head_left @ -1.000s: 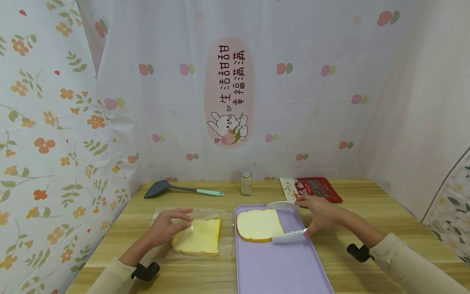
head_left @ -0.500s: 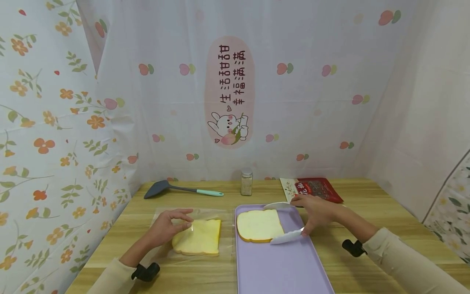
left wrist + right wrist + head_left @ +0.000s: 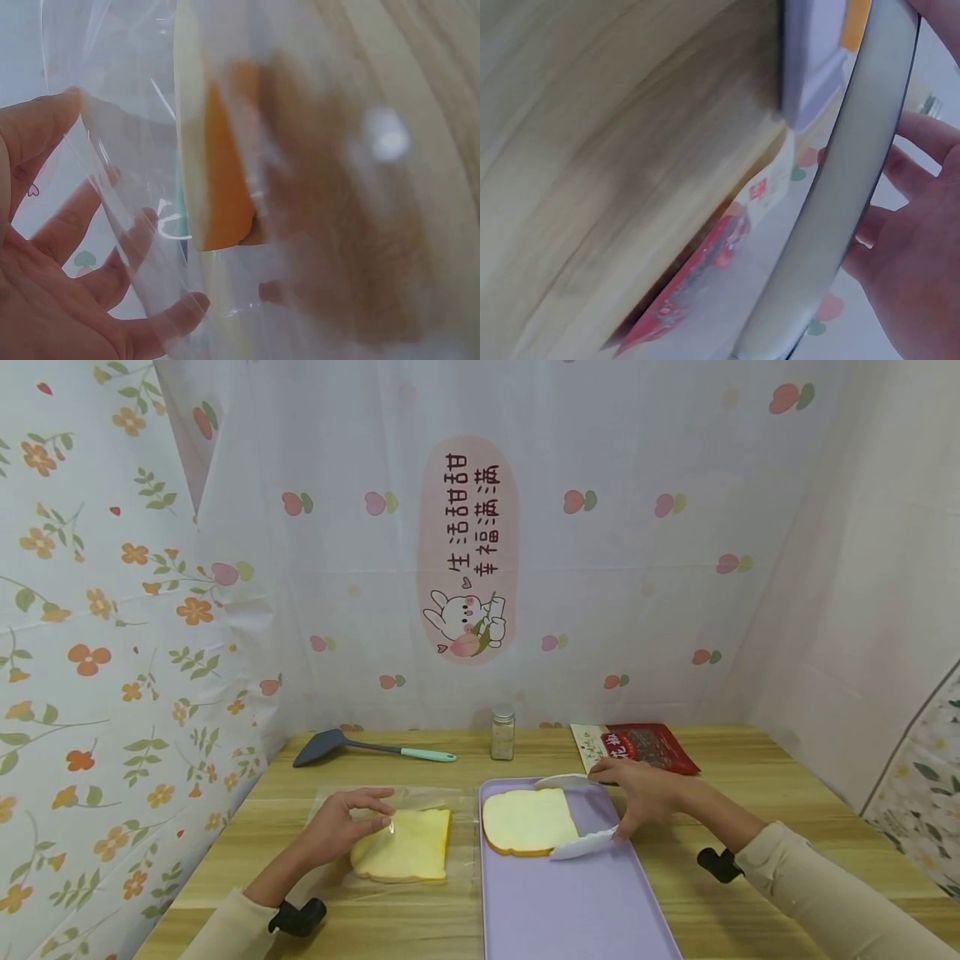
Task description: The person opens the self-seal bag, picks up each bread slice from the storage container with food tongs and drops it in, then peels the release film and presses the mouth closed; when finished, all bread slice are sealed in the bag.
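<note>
At the left, a clear plastic bag [image 3: 462, 835] lies on the table with a slice of bread [image 3: 405, 845] in it. My left hand [image 3: 341, 828] is at the bag's left end, thumb and fingers spread apart and touching the plastic. In the left wrist view, some fingertips [image 3: 196, 302] show through the film, beside the slice's orange crust [image 3: 229, 172]. My right hand [image 3: 645, 795] grips a pair of tongs [image 3: 585, 845] with pale, widely parted arms. Their tips reach either side of another bread slice [image 3: 528, 820] on the purple tray [image 3: 570, 906].
Behind the bag lies a spatula [image 3: 375, 746] with a mint handle. A spice jar [image 3: 503, 732] stands at the back middle. The red and white spice packet [image 3: 637, 747] lies behind my right hand. Patterned curtains [image 3: 637, 610] hang along the back and sides.
My right hand and the tongs have shifted slightly left, so the tips reach further along the slice's sides. My left hand, the bag and both slices have stayed put.
</note>
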{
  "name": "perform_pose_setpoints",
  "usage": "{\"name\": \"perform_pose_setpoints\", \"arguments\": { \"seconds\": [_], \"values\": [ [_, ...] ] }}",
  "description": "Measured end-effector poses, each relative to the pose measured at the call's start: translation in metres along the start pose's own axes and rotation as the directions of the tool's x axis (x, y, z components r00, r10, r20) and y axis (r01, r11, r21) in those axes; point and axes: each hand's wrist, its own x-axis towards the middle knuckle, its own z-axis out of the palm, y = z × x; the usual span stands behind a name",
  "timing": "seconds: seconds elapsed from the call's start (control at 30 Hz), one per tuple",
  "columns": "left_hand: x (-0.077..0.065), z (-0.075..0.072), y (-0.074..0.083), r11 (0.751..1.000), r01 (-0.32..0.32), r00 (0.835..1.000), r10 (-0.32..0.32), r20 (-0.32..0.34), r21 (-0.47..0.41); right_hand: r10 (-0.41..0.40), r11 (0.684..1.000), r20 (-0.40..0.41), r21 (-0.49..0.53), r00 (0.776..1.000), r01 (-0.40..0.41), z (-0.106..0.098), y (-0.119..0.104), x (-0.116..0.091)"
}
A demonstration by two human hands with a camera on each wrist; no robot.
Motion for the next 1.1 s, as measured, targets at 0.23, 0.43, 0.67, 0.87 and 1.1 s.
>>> {"name": "perform_pose_setpoints", "arguments": {
  "seconds": [0.23,0.43,0.67,0.87,1.1],
  "values": [
    [0.000,0.001,-0.003,1.000,0.004,1.000,-0.004,0.003,-0.004,-0.040,0.999,-0.005,-0.029,0.999,0.040,-0.002,0.002,0.002],
    [0.000,0.000,-0.005,1.000,0.001,1.000,-0.001,0.011,-0.008,-0.072,0.995,0.018,-0.063,0.997,0.073,-0.004,-0.002,0.009],
    [0.000,-0.001,-0.003,1.000,-0.004,1.000,0.004,0.023,-0.006,-0.089,0.996,0.006,-0.021,0.996,0.089,-0.002,-0.005,0.014],
    [0.001,-0.001,-0.004,1.000,0.001,1.000,-0.001,0.001,0.001,-0.094,0.995,-0.016,0.019,0.995,0.094,0.001,0.000,0.012],
    [0.000,-0.006,-0.002,1.000,0.017,1.000,-0.017,-0.022,-0.015,-0.156,0.988,-0.064,0.011,0.986,0.157,0.005,0.012,0.009]
  ]
}}
